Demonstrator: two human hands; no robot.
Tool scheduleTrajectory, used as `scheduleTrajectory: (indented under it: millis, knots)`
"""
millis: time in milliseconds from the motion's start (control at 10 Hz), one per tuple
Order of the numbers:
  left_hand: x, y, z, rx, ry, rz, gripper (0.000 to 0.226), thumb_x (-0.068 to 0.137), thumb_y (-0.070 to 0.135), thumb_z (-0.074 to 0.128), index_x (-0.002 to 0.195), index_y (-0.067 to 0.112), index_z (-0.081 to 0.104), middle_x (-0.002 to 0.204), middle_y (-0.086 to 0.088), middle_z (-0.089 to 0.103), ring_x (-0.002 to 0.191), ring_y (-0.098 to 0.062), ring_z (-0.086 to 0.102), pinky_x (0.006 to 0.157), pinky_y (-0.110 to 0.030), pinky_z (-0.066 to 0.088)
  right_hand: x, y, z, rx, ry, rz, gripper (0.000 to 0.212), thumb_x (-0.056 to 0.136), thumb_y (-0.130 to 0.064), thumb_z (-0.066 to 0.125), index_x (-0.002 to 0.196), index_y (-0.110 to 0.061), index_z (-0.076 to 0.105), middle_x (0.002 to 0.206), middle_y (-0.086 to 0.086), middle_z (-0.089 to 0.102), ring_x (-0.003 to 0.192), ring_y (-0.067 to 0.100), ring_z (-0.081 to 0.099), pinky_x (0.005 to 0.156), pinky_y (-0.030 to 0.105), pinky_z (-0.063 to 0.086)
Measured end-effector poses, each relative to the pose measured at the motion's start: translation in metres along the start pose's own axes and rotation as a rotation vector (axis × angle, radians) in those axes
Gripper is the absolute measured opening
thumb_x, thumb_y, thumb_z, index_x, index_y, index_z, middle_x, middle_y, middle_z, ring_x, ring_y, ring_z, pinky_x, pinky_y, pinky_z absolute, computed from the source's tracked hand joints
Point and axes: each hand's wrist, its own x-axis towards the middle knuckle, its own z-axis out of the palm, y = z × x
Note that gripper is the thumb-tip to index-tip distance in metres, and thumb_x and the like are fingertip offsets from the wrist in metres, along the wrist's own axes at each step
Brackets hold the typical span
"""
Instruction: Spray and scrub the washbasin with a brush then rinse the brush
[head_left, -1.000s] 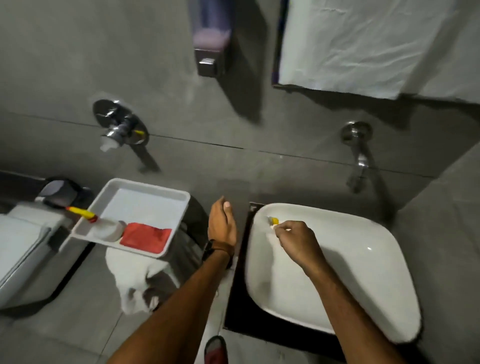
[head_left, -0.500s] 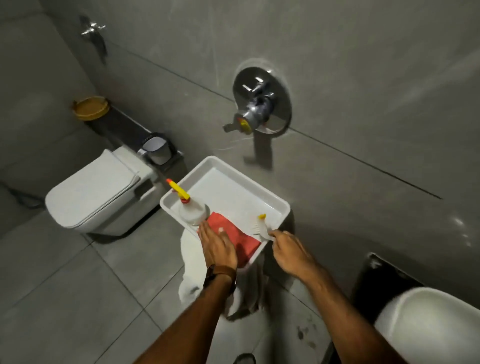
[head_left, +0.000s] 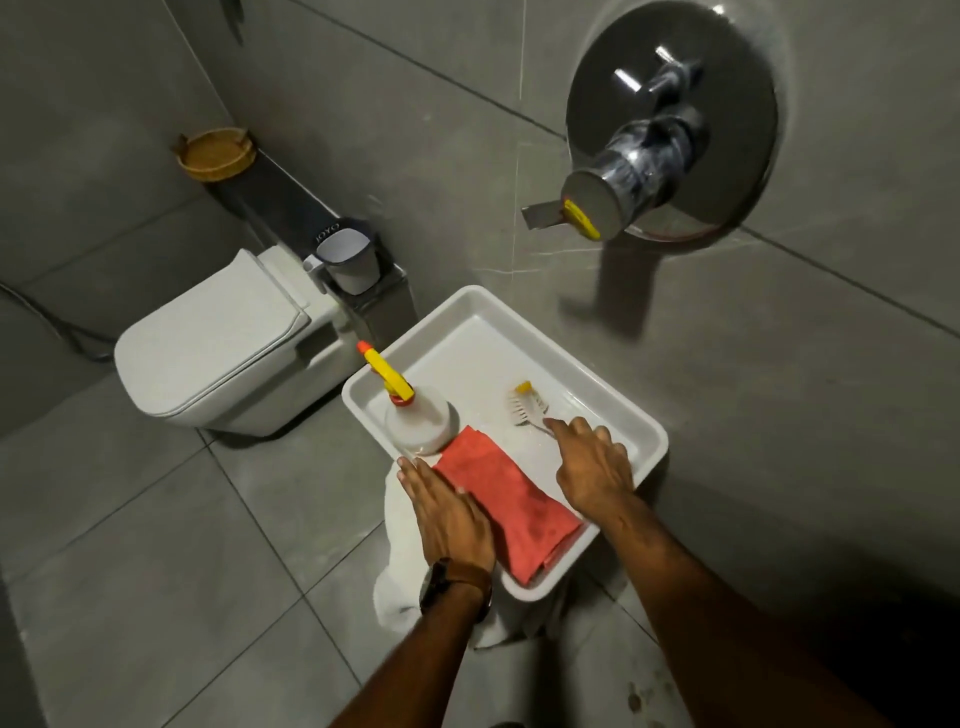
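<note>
Brush (head_left: 525, 408) lies in the white tray (head_left: 618, 410), its handle under the right hand's (head_left: 595, 467) loosely spread fingertips (head_left: 555, 427); left hand (head_left: 451, 512) rests flat, fingers released.

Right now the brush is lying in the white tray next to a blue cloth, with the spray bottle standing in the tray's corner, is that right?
Not quite: the cloth is red, not blue. The head view shows it folded in the white tray, with the brush lying beside it under the right hand and the spray bottle standing in the tray's corner.
</note>
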Motion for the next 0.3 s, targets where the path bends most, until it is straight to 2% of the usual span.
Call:
scheduleTrajectory:
  millis: [100,200,300]
  knots:
    - [-0.001,0.0,-0.002,0.042,-0.011,0.008,0.075,0.087,-0.006,0.039,0.151,-0.008,0.0,0.162,-0.023,-0.009,0.151,-0.033,-0.01,0.114,-0.019,-0.015,-0.003,0.005,0.005,-0.052,-0.022,0.01,0.08,0.089,-0.01,0.064,0.155,-0.039,0.029,0.13,0.0,0.056,0.113,0.027,0.052,0.089,0.042,0.04]
    - [0.0,-0.002,-0.004,0.039,-0.007,0.002,0.08,0.08,-0.014,0.037,0.151,-0.009,0.0,0.161,-0.025,-0.008,0.151,-0.035,-0.009,0.117,-0.023,-0.011,-0.012,0.011,0.005,-0.051,0.003,0.02,0.084,0.087,-0.009,0.068,0.155,-0.04,0.03,0.131,-0.002,0.058,0.114,0.025,0.052,0.089,0.041,0.036]
    - [-0.001,-0.001,-0.008,0.043,-0.021,-0.012,0.082,0.08,-0.014,0.04,0.151,-0.008,-0.001,0.161,-0.025,-0.009,0.151,-0.035,-0.009,0.119,-0.028,-0.006,-0.024,0.013,-0.002,0.021,0.065,0.069,0.081,0.087,-0.008,0.071,0.154,-0.036,0.035,0.135,-0.003,0.06,0.119,0.024,0.051,0.095,0.041,0.038]
